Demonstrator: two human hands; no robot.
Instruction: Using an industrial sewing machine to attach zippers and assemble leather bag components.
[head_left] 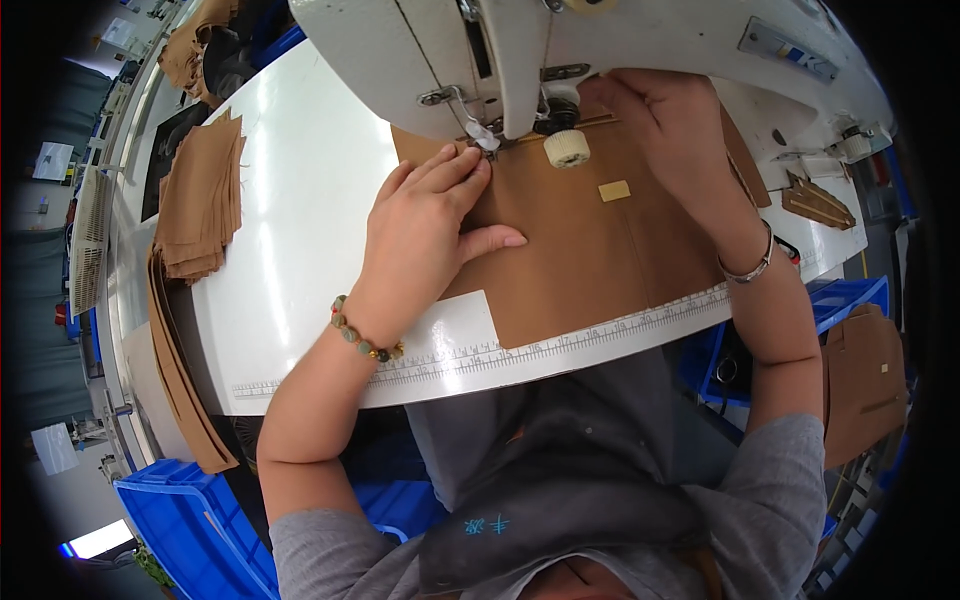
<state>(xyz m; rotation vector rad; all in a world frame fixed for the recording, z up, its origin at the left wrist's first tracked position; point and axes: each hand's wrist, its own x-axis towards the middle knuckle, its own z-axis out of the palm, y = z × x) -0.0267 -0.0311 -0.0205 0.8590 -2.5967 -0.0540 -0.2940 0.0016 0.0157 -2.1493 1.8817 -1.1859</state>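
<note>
A brown fabric panel (560,250) with a small yellow tag (614,191) lies on the white table under the head of a sewing machine (400,60). My left hand (425,215) rests flat on the panel, fingers stretched toward the needle area and thumb spread to the right. The presser foot (487,150) is just beyond those fingertips, partly covered. My right hand (670,125) is curled closed at the panel's far right part, beside the machine. Its fingertips are partly hidden, so what they grip cannot be made out.
Stacked brown fabric pieces (200,200) sit at the table's left, with long brown strips (185,370) hanging over the edge. A printed ruler (440,362) follows the near edge. Blue bins (195,525) stand lower left and right. Small brown pieces (818,203) lie at right.
</note>
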